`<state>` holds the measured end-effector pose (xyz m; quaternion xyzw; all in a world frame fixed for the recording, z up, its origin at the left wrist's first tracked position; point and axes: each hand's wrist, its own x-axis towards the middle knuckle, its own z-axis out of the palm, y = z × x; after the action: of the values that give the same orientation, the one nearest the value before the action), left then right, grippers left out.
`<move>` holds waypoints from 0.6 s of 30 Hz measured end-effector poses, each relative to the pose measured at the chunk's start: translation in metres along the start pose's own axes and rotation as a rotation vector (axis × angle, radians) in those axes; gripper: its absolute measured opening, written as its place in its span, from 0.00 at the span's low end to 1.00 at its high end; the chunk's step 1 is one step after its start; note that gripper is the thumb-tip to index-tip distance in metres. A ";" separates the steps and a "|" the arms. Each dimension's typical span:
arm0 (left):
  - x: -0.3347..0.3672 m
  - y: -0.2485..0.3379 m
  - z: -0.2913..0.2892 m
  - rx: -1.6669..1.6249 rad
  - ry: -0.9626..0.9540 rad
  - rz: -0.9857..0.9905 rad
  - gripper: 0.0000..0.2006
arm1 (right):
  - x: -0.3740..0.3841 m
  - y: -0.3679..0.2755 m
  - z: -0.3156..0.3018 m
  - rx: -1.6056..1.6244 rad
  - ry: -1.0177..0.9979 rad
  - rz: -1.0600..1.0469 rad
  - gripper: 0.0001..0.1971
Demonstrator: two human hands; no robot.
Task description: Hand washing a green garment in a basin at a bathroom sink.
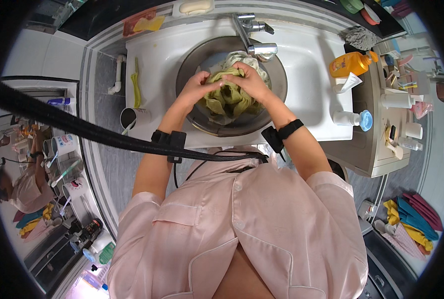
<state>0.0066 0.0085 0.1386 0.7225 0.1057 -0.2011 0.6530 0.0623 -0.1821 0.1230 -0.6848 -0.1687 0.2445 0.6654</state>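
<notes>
My left hand and my right hand are both closed on a crumpled yellow-green cloth, one at each side of its upper part. The cloth looks wet and hangs down in folds. Beneath it is a wide metal basin standing in the white sink. Behind my right hand, a white cloth with a greenish pattern lies bunched in the basin. How far the two cloths overlap is hidden by the folds and my fingers.
A chrome faucet reaches over the basin's far rim. At the right stand an orange pump bottle, a white tube and a blue-capped bottle. On the left are a cup and a green brush. A black cable crosses above my left forearm.
</notes>
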 end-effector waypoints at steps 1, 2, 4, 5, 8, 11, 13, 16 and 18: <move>-0.002 -0.006 0.000 -0.001 0.001 0.001 0.16 | 0.000 0.002 0.001 -0.001 -0.001 0.000 0.14; -0.004 -0.009 0.000 -0.023 0.012 -0.029 0.17 | 0.000 0.004 0.001 0.129 0.024 0.017 0.14; -0.002 -0.024 -0.002 -0.188 0.035 -0.100 0.16 | 0.000 0.008 0.002 0.258 0.051 0.034 0.14; -0.002 -0.026 -0.002 -0.187 0.036 -0.100 0.16 | 0.002 0.012 0.005 0.181 0.076 -0.023 0.12; 0.001 -0.029 -0.003 -0.745 0.131 -0.069 0.12 | 0.007 0.023 0.016 -0.033 0.159 -0.172 0.11; 0.012 -0.033 -0.005 -0.926 0.232 -0.079 0.08 | 0.004 0.014 0.030 -0.300 0.221 -0.231 0.13; 0.028 -0.059 -0.007 -0.929 0.321 0.100 0.09 | -0.011 -0.016 0.063 -0.564 0.199 -0.237 0.18; 0.051 -0.077 0.016 -1.264 0.317 0.085 0.13 | -0.015 -0.025 0.097 -0.834 0.176 -0.586 0.17; 0.040 -0.049 0.050 -1.198 0.313 0.035 0.15 | 0.002 -0.017 0.076 -0.895 0.313 -0.552 0.18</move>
<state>0.0149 -0.0391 0.0740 0.2531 0.2830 0.0124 0.9251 0.0233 -0.1168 0.1397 -0.8596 -0.3285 -0.1395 0.3656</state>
